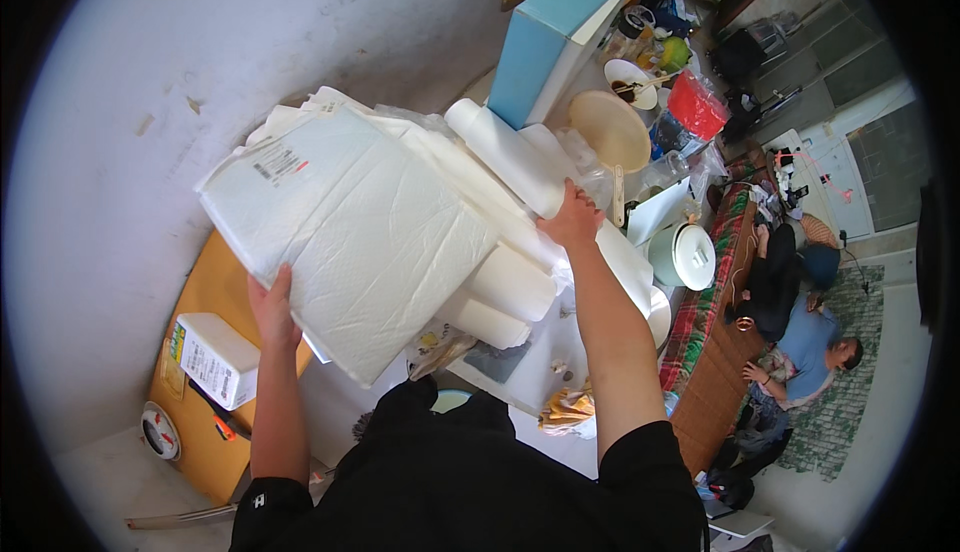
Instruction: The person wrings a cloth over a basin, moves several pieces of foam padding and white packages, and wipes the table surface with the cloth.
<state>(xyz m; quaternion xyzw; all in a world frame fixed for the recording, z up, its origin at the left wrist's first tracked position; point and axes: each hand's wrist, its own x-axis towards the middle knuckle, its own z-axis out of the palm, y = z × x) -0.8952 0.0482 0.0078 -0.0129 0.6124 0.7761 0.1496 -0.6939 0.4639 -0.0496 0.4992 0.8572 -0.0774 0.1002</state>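
My left hand (pixel 276 306) grips the lower left edge of a flat white padded package (pixel 375 229), thumb on top. The package is tilted, bears a printed label, and covers part of a stack of white sheets or packs (pixel 442 158). To the right, my right hand (pixel 574 218) is closed around the near end of a white roll (pixel 506 154), which lies aslant beside the stack. Two more white rolls (pixel 514 278) poke out from under the package's right side. What the hidden part of the stack holds, I cannot tell.
A tall blue box (pixel 562 27) stands beyond the rolls. Rightward are a round pan with a wooden handle (pixel 611 132), a bowl with chopsticks (pixel 630 83) and a lidded pot (pixel 682 256). A white tub (pixel 217 361) rests on a wooden surface at left. Two people sit on a bed (pixel 712 402).
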